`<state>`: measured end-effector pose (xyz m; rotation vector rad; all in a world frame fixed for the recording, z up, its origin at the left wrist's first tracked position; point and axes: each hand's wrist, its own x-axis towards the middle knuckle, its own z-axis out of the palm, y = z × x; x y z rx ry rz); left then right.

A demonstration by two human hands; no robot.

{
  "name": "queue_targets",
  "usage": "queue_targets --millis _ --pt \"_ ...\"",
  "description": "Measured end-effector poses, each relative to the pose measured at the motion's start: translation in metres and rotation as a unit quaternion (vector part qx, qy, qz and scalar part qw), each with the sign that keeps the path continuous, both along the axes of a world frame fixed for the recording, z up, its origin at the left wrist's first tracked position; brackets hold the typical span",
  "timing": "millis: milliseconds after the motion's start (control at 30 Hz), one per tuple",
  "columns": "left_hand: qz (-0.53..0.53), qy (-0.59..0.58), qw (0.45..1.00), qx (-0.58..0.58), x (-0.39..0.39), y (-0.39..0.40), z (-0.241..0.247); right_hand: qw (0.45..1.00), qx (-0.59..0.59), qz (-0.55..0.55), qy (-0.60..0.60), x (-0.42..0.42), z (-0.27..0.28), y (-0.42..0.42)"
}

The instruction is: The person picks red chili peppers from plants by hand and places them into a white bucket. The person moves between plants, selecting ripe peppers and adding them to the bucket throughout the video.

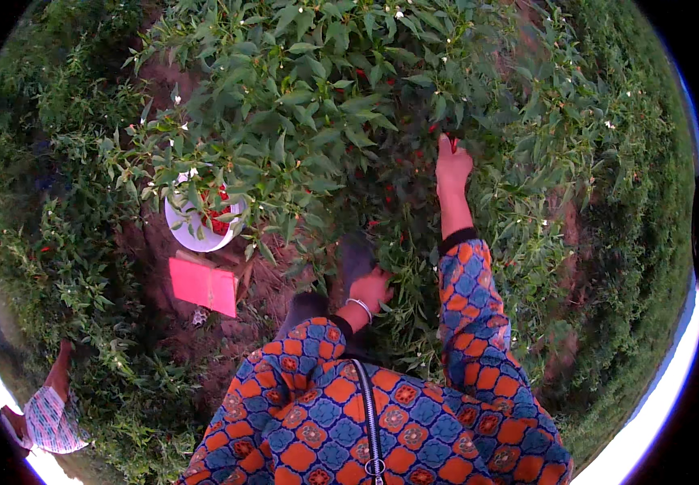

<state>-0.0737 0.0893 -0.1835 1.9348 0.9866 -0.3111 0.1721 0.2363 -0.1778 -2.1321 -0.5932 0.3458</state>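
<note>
My right hand (453, 167) reaches into a chili pepper plant (301, 115), its fingers closed around a red chili pepper (454, 144). More red chilies hang among the shaded leaves beside it. Lower down and nearer my body, my left hand (372, 287), with a silver bangle (361, 308) at the wrist, is by the leaves in front of my dark-clad legs. Its fingers look curled, but whether they hold anything is hidden. To the left, partly behind foliage, stands a white bucket (188, 233) with picked red chilies (219, 213) inside.
Just below the bucket, a pink-topped box or stool (204, 286) sits on bare soil (264, 297). Dense rows of chili plants (628, 182) run along both sides. At the lower left another person (52, 412) in a patterned garment is among the plants.
</note>
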Motion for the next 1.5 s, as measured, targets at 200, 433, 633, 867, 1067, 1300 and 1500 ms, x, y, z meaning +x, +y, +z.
queue_targets --millis 200,433,633,867,1067,1300,1500 --pt "0.007 -0.017 1.000 0.014 -0.006 -0.004 -0.009 0.965 0.155 -0.060 0.203 0.010 -0.018 0.016" --pt "0.014 -0.031 0.999 0.030 -0.003 -0.001 -0.006 0.669 0.326 -0.071 0.664 -0.010 0.029 -0.003" --pt "0.001 -0.038 0.998 0.044 -0.007 -0.005 -0.014 0.993 -0.055 0.090 0.053 -0.008 0.026 0.030" --pt "0.012 -0.010 0.999 0.035 -0.011 0.001 -0.008 0.919 0.136 0.010 0.369 -0.002 0.016 0.025" --pt "-0.041 -0.001 0.999 0.013 -0.016 0.001 -0.012 0.740 0.274 -0.015 0.614 -0.005 0.042 -0.040" --pt "-0.045 0.012 0.999 0.023 -0.040 -0.006 -0.039 0.942 -0.262 0.200 -0.068 -0.015 -0.014 -0.034" --pt "-0.074 0.037 0.996 0.028 -0.038 -0.001 -0.025 0.976 -0.173 0.092 -0.099 -0.022 -0.056 -0.006"
